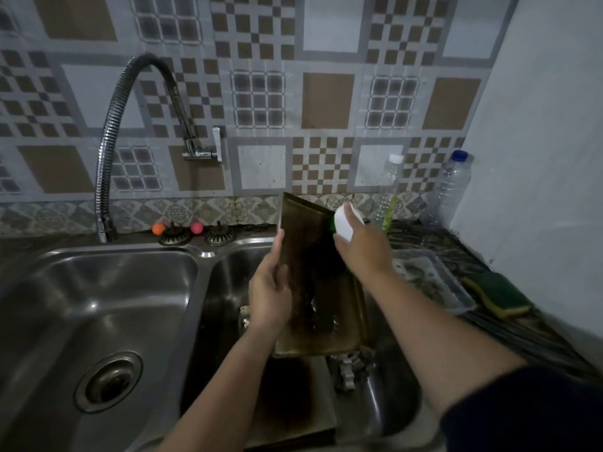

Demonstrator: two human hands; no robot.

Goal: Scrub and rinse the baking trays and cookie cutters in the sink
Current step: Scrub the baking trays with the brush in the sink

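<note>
Left hand [269, 288] gripped the left long edge of a dark, stained baking tray [313, 272], thumb on the face, fingers curled behind the rim. Tray stood tilted, near upright, over the right basin of the double sink [202, 265]; its lower end sat below the left wrist, its top corner rose past the fingertips toward the tiled wall.

Right hand [357, 244] clasped a white bottle with a green part [346, 223], held against the tray's upper right edge, fingers wrapped around the body. What the bottle held, could not tell.

Below both hands, in the basin: a second tray [293, 402] lying flat, dark-stained, and metal cookie cutters [350, 370] just right of it, under the upright tray's lower end.

Right of the right hand, on the counter: a clear plastic container [434, 282], then a green-and-yellow sponge [497, 293] beyond it. Behind the right fingers, two clear bottles [390, 190] against the wall.

Well left of the left hand: flexible faucet [111, 151] arched over the left basin. Two drain strainers [174, 236] on the sink's back ledge.
</note>
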